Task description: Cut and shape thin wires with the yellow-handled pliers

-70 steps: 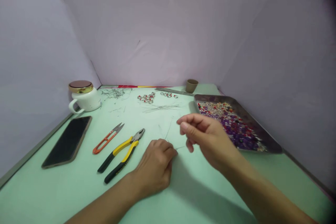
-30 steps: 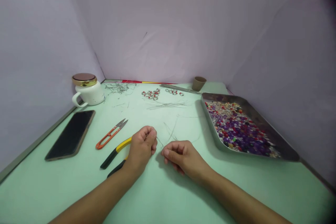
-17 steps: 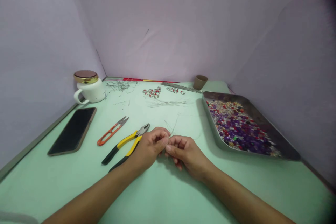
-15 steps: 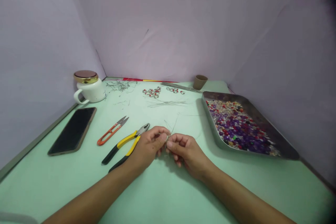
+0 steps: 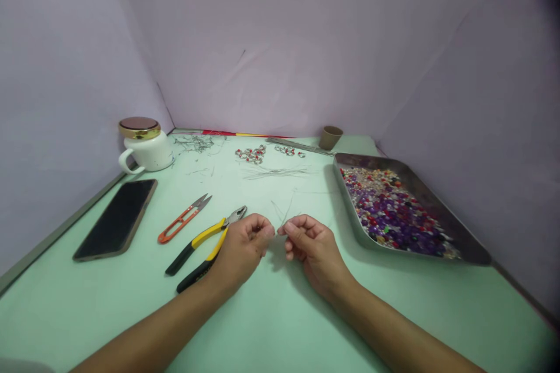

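Note:
My left hand (image 5: 245, 249) is closed in a pinch, thumb against forefinger; what sits between the fingertips is too small to make out. Across a narrow gap, my right hand (image 5: 312, 247) pinches a thin wire (image 5: 286, 213), whose fine ends spread upward from the fingertips. Beneath and beside my left hand lie pliers (image 5: 210, 233) with yellow and black handles, partly covered by the hand. Orange thread snips (image 5: 181, 222) rest farther left. Beyond the hands, several loose wires (image 5: 275, 172) lie on the green tabletop (image 5: 271, 326).
A metal tray (image 5: 350, 204) of mixed beads (image 5: 394, 210) stands at right. Beaded rings (image 5: 251, 154), wire scraps (image 5: 196, 143), a bundle of straight wires (image 5: 301, 145) and a brown cup (image 5: 331, 138) sit at the back. At left are a phone (image 5: 116, 218) and a lidded white mug (image 5: 151, 151).
My hands have drawn slightly apart, leaving a small gap between the fingertips. The whole view has shifted a little.

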`<state>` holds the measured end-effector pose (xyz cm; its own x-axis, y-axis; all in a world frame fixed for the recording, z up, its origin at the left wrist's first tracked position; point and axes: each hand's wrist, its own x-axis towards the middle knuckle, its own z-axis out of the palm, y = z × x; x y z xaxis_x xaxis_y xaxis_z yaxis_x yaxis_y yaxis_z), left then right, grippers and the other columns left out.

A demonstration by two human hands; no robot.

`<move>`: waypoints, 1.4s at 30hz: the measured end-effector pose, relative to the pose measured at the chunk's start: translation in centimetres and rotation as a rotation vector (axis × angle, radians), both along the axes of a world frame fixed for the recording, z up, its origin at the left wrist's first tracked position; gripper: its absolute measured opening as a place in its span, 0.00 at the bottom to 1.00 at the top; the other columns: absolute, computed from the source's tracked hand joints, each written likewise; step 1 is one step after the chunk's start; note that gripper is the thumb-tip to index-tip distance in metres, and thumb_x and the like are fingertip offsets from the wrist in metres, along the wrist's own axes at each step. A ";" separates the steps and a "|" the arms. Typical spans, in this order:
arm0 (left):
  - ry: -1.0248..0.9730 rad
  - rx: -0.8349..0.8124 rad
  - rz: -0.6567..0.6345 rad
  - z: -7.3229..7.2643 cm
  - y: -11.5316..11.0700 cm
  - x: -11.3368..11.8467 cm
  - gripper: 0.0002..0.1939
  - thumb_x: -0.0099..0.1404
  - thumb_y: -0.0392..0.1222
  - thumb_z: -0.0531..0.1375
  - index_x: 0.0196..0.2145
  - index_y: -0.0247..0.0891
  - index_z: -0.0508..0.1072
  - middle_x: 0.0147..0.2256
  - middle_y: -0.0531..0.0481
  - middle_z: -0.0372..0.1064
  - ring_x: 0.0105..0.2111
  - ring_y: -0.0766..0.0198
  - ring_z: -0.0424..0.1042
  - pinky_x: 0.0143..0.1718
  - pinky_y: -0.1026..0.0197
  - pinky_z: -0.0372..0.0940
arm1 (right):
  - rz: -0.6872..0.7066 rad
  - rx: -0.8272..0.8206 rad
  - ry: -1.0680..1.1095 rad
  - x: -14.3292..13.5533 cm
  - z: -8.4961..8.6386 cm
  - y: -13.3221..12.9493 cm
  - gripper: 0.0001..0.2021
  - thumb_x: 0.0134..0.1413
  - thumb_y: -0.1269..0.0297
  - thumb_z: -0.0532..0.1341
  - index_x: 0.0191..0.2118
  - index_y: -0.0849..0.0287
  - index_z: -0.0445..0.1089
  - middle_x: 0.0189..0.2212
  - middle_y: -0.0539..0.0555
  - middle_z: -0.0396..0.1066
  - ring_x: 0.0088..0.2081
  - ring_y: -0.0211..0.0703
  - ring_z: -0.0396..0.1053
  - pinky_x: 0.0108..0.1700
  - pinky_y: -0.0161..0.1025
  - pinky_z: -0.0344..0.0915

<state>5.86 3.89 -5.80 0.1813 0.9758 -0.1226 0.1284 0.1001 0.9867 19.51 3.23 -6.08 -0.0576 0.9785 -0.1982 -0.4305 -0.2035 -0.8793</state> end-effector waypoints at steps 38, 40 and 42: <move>-0.352 -0.091 -0.109 0.3 -0.6 -0.1 0.12 0.61 0.47 0.50 0.32 0.36 0.64 0.19 0.56 0.56 0.18 0.72 0.56 0.21 0.67 0.52 | 0.433 0.162 -0.240 0.1 0.5 -0.5 0.13 0.42 0.58 0.63 0.22 0.62 0.60 0.21 0.50 0.67 0.16 0.29 0.56 0.17 0.29 0.57; -0.390 -0.114 -0.083 0.5 -0.7 0.0 0.12 0.60 0.47 0.50 0.31 0.36 0.64 0.19 0.56 0.55 0.18 0.72 0.55 0.20 0.67 0.51 | 0.372 0.149 -0.235 -0.1 0.3 -0.4 0.13 0.41 0.58 0.63 0.23 0.62 0.60 0.19 0.50 0.67 0.16 0.31 0.58 0.17 0.30 0.58; -0.414 -0.139 -0.047 0.7 -0.8 0.1 0.11 0.59 0.47 0.51 0.30 0.35 0.64 0.20 0.56 0.55 0.17 0.72 0.55 0.19 0.67 0.51 | 0.297 0.141 -0.236 -0.2 0.1 -0.4 0.14 0.41 0.58 0.63 0.23 0.62 0.61 0.17 0.49 0.66 0.16 0.32 0.59 0.18 0.30 0.58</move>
<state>6.00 3.06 -5.06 0.2870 0.9444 -0.1602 -0.2673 0.2395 0.9334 19.30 2.81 -6.02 -0.3112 0.9445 -0.1049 -0.1535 -0.1589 -0.9753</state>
